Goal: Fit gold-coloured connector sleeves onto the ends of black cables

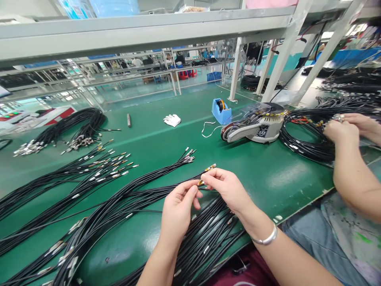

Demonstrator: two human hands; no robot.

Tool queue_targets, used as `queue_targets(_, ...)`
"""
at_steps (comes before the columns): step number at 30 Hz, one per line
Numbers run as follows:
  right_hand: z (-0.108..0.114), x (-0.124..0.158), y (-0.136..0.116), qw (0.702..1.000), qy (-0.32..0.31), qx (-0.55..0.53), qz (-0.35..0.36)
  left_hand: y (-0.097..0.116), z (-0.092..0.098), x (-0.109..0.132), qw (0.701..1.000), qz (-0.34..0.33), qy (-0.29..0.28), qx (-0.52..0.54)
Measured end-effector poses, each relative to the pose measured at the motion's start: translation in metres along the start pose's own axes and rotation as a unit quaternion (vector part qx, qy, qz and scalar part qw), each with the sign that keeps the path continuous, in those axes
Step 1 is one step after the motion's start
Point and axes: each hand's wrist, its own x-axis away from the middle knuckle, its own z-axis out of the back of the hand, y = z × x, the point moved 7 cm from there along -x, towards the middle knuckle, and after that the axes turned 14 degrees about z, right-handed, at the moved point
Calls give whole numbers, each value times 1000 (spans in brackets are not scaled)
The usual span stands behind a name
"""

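My left hand point(181, 204) and my right hand point(224, 186) meet near the middle of the green table, both pinched on a small amber piece point(200, 182) at a cable end. My right hand wears a silver bangle at the wrist. Just behind the fingertips, a few cable ends with amber and white bits point(210, 167) stick out. Black cables point(139, 193) run from there to the left, and another bunch of black cables point(208, 234) lies beneath and between my forearms.
More black cable bundles point(86, 167) lie at the left. Behind my hands are a grey tape dispenser machine point(264, 129), a blue tape holder point(222, 112) and a white glove point(172, 120). At the right, another person's hands point(342, 129) work over coiled cables point(297, 145). A shelf beam point(143, 33) crosses above.
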Motion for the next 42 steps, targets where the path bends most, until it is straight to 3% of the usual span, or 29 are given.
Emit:
queue_targets(10, -5, -2, 4, 1000, 8, -23, -20, -8, 0, -6, 991, 49, -87, 87)
queue_targets(19, -11, 2, -9, 1000, -1, -6, 10, 0, 2, 0, 999, 12, -13, 51)
queue_targets(27, -20, -3, -12, 999, 25, -25, -13, -2, 4, -3, 989, 51, -56, 127)
queue_targets(33, -20, -6, -12, 999, 7, -36, 13, -2, 8, -4, 998, 36, -23, 50)
queue_targets(39, -10, 0, -10, 1000, 0, -19, 17, 15, 8, 8, 989, -102, 73, -72)
queue_targets(42, -7, 3, -9, 1000, 3, -5, 23, 17, 7, 13, 979, -130, 103, -119)
